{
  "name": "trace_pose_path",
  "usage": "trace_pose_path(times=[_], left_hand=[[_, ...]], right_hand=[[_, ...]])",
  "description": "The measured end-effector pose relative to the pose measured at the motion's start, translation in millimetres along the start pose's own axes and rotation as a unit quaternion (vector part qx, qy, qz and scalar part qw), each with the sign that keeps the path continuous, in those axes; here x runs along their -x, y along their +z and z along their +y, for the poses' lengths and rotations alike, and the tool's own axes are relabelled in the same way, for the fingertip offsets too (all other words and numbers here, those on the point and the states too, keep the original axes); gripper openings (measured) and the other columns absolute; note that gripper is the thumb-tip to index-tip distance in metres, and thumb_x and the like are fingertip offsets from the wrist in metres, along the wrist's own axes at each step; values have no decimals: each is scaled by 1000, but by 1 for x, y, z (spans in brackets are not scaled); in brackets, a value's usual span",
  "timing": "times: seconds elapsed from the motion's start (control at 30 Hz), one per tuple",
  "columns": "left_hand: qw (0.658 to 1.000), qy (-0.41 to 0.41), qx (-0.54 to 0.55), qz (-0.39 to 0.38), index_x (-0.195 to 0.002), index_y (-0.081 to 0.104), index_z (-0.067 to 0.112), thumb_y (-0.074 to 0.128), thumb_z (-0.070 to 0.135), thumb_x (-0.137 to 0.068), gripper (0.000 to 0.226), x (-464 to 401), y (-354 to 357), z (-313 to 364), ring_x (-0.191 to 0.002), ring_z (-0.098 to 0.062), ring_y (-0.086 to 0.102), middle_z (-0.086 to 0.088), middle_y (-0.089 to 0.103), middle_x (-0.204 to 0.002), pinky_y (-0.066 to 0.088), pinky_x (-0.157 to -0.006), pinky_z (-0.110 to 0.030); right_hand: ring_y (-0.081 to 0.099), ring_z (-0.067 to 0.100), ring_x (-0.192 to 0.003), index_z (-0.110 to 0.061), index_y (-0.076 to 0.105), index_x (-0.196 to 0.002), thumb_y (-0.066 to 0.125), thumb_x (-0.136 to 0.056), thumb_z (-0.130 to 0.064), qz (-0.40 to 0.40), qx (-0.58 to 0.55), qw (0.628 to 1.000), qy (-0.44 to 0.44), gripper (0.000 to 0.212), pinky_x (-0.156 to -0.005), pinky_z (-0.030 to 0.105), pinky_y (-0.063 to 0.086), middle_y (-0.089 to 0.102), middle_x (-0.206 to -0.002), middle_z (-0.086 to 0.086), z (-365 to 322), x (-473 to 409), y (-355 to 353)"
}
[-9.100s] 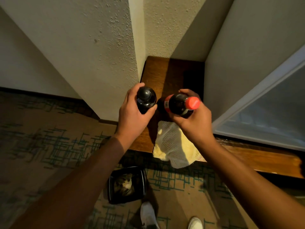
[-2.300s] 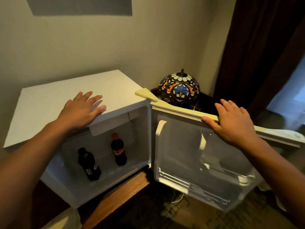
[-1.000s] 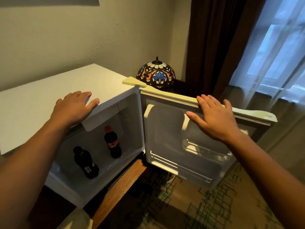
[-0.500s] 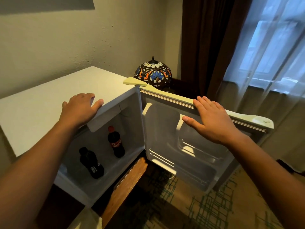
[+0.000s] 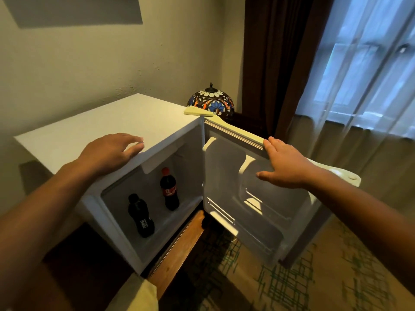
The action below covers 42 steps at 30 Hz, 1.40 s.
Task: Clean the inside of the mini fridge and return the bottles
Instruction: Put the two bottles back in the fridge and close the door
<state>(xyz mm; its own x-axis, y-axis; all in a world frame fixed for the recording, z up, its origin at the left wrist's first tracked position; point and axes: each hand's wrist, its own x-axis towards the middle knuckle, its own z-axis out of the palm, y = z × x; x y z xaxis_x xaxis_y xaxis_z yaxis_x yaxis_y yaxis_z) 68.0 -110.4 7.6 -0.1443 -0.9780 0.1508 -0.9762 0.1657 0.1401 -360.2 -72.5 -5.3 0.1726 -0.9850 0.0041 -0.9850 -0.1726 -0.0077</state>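
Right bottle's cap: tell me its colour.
Red; the cap tops the right bottle standing inside the fridge, shown in the head view.

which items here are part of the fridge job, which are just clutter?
Job:
fridge
door
red-cap bottle
black-cap bottle
left hand, flat on the fridge top
right hand, on the door's top edge
cloth

Clutter:
lamp
curtain
carpet
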Motion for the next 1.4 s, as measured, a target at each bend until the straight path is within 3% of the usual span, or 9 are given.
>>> trace_pose_path(times=[0.17, 0.27, 0.33, 0.63, 0.87, 1.0, 1.17, 1.4], left_hand=[[999, -17, 6, -40, -151, 33, 41, 27, 67, -94, 63, 31, 3, -36, -149, -23, 29, 0, 32, -162, 28, -117, -48], [999, -17, 20, -29, -153, 30, 41, 22, 75, -92, 70, 32, 9, -40, -151, -24, 25, 0, 27, -164, 24, -120, -51], [999, -16, 26, -26, -153, 29, 41, 21, 72, -90, 71, 32, 10, -41, -151, -25, 25, 0, 26, -164, 23, -121, -53], [999, -20, 30, -24, -152, 30, 42, 28, 65, -98, 59, 30, 10, -44, -151, -25, 24, 1, 26, -164, 23, -120, -52], [998, -31, 45, -10, -152, 32, 40, 33, 59, -100, 55, 33, 8, -37, -152, -24, 23, 2, 26, -165, 21, -121, -50], [998, -33, 44, -13, -152, 32, 41, 33, 60, -100, 55, 32, 8, -38, -152, -23, 22, 3, 25, -165, 21, -121, -50], [999, -33, 37, -13, -152, 31, 41, 32, 61, -100, 56, 31, 10, -39, -152, -24, 23, 4, 25, -165, 22, -121, -52], [999, -29, 35, -15, -152, 31, 40, 31, 61, -100, 56, 32, 8, -38, -152, -22, 23, 3, 26, -165, 23, -121, -51]], right_hand=[[7, 25, -154, -14, -1, -158, 61, -95, -35, -46, -30, 998, -8, 91, -122, 34, 14, -1, -167, 9, -13, 10, -12], [5, 24, -154, -17, -6, -158, 56, -96, -14, -76, -35, 996, -17, 88, -121, 34, 15, -8, -167, 5, -25, 19, -13], [10, 26, -153, -20, -9, -158, 53, -96, -12, -103, -38, 994, -31, 88, -121, 35, 20, -11, -167, 3, -36, 24, -16], [17, 29, -152, -23, -9, -157, 39, -100, -56, -134, -22, 987, -85, 82, -120, 38, 24, -13, -166, 4, -112, 27, -29], [13, 32, -152, -28, 3, -159, 20, -78, -85, -74, -20, 992, -104, 100, -120, 47, 26, 2, -167, 1, -142, 28, -22], [6, 26, -154, -27, 5, -159, 15, -83, -82, -29, -15, 992, -120, 94, -122, 42, 10, 5, -167, 1, -151, 29, -14], [0, 22, -154, -23, 7, -159, 1, -83, -83, 10, -2, 993, -122, 96, -125, 49, 0, 5, -167, 4, -164, 21, -1], [0, 29, -154, -13, 7, -158, 0, -87, -79, 43, -29, 994, -97, 98, -124, 51, 3, 5, -166, 12, -202, 5, 12]])
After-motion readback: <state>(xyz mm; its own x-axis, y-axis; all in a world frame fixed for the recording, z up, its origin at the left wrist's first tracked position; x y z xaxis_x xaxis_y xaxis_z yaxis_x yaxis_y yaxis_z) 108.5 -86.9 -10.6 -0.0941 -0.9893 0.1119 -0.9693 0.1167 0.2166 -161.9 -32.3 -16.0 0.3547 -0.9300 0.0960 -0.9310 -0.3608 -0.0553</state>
